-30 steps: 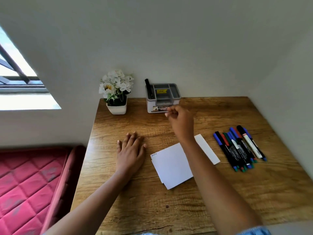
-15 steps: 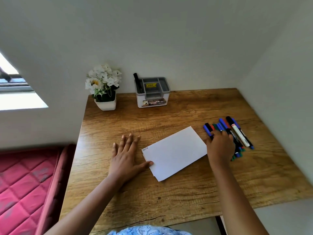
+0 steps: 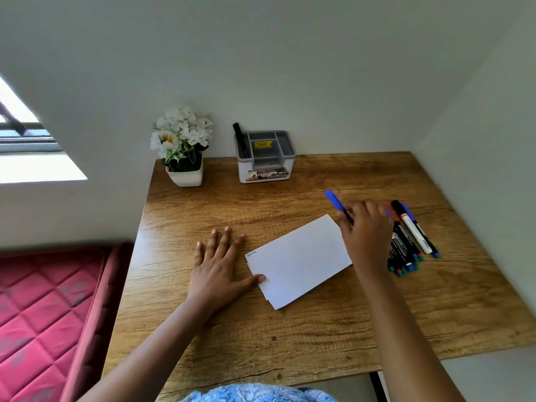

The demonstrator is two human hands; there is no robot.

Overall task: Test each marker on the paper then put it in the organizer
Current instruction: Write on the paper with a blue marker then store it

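My right hand [image 3: 366, 230] grips a blue-capped marker [image 3: 334, 200], cap pointing up and left, just past the paper's far right corner. The white paper [image 3: 298, 261] lies in the middle of the wooden desk [image 3: 232, 329], with a small scribble at its left corner. My left hand [image 3: 218, 268] rests flat beside the paper, thumb on its left edge. Several markers [image 3: 409, 236] lie in a row to the right of my right hand. A grey and white organizer [image 3: 265, 156] stands at the back with one black marker [image 3: 240, 139] in its left slot.
A white pot of white flowers [image 3: 182, 146] stands at the back left of the desk. Walls close the desk at the back and right. A red quilted mattress [image 3: 43, 314] lies left of the desk, under a window [image 3: 26, 146].
My right hand went from the organizer to the row of markers and has lifted a blue-capped one. My left thumb moved onto the paper's edge.
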